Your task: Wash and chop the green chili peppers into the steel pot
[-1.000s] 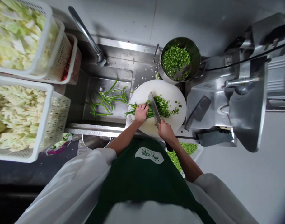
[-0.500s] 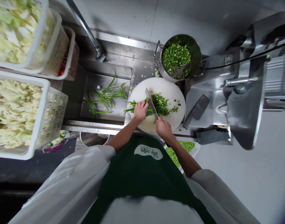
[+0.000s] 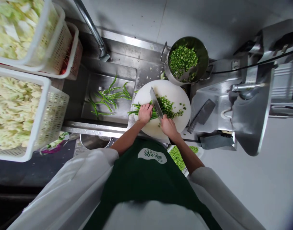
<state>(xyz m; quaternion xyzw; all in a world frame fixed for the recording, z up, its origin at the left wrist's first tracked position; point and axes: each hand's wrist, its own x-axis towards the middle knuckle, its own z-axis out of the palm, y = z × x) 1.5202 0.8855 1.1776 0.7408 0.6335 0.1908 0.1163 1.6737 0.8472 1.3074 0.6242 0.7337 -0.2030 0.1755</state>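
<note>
On a round white cutting board (image 3: 177, 127), my left hand (image 3: 145, 113) presses down on a bunch of long green chilies (image 3: 135, 109), its fingers curled over them. My right hand (image 3: 169, 127) grips the handle of a cleaver (image 3: 156, 103), whose blade stands at the cut end of the bunch, just right of my left fingers. A heap of chopped green chilies (image 3: 167, 107) lies on the blade's right side, with a few loose rings farther right. More whole chilies (image 3: 110, 97) lie in the sink to the left.
Behind the board stands a metal pot (image 3: 204, 60) holding chopped green pieces. A second cleaver (image 3: 205, 111) lies on the steel surface at right. Baskets of cauliflower (image 3: 17, 111) and cabbage (image 3: 19, 28) flank the sink (image 3: 89, 108), under a faucet (image 3: 93, 32). A lower basket holds chopped greens (image 3: 178, 158).
The cleaver's blade has shifted slightly and shows more of its flat side. My left hand stays on the chilies. The whole view has tilted a little.
</note>
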